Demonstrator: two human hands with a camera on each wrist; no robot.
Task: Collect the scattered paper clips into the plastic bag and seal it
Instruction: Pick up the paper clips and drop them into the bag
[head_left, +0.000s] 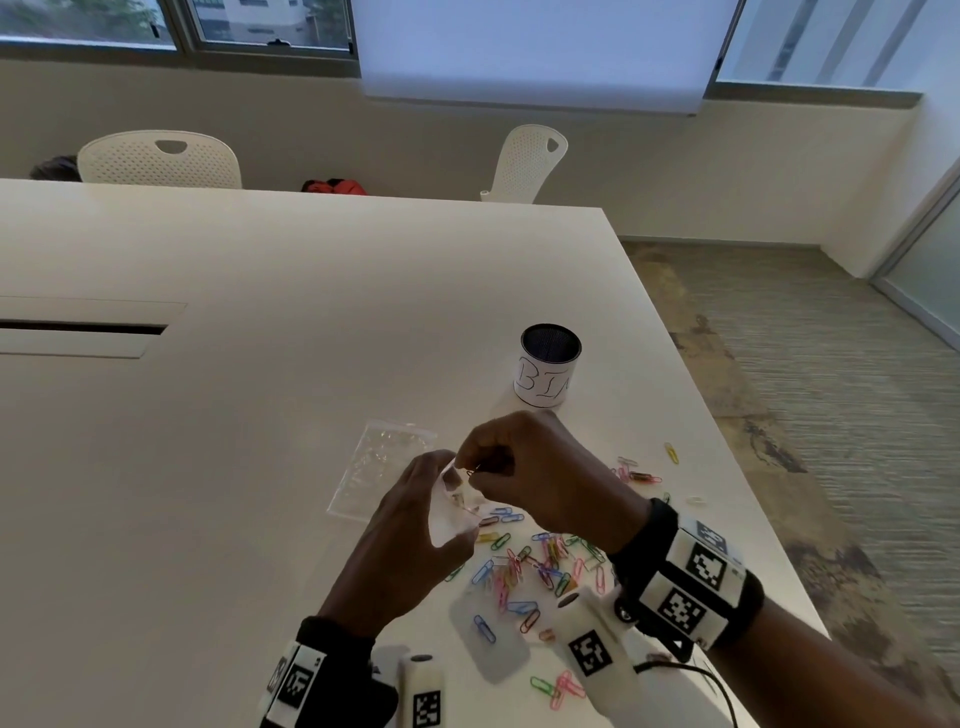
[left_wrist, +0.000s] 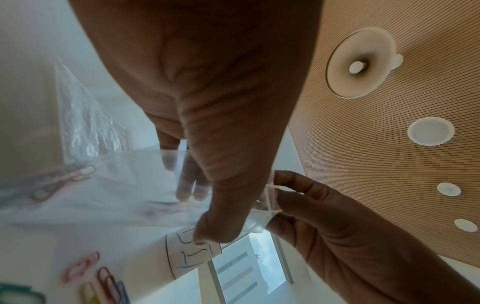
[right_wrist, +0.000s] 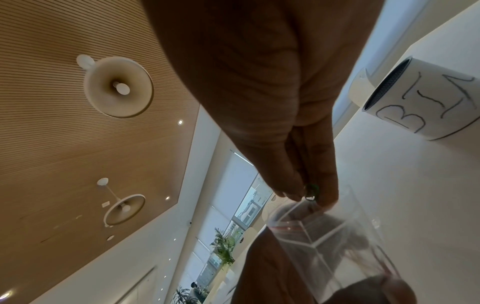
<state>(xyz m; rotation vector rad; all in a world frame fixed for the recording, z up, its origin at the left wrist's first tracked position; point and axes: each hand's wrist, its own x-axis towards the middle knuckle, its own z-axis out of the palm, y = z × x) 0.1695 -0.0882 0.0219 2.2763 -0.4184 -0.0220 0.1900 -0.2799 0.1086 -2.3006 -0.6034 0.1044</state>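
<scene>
Dozens of coloured paper clips (head_left: 524, 569) lie scattered on the table (head_left: 260, 415) just below and behind our right hand (head_left: 540, 467), while a few already sit inside the small plastic bag (head_left: 457, 509) that our left hand (head_left: 410, 530) grips by its upper edge. Our right hand, fingertips pinched together, holds a clip (right_wrist: 311, 192) right at the bag's mouth; in the head view that clip is too small to make out clearly, though the right wrist view shows what looks like green wire between the fingers. To do this step well, we judge the left hand should keep the mouth pulled wide and level, and the right should let go only once the clip is past the zip strip. Beyond both hands lies a second clear bag (head_left: 382, 467), and farther off a cup marked BIN (head_left: 548, 371).
</scene>
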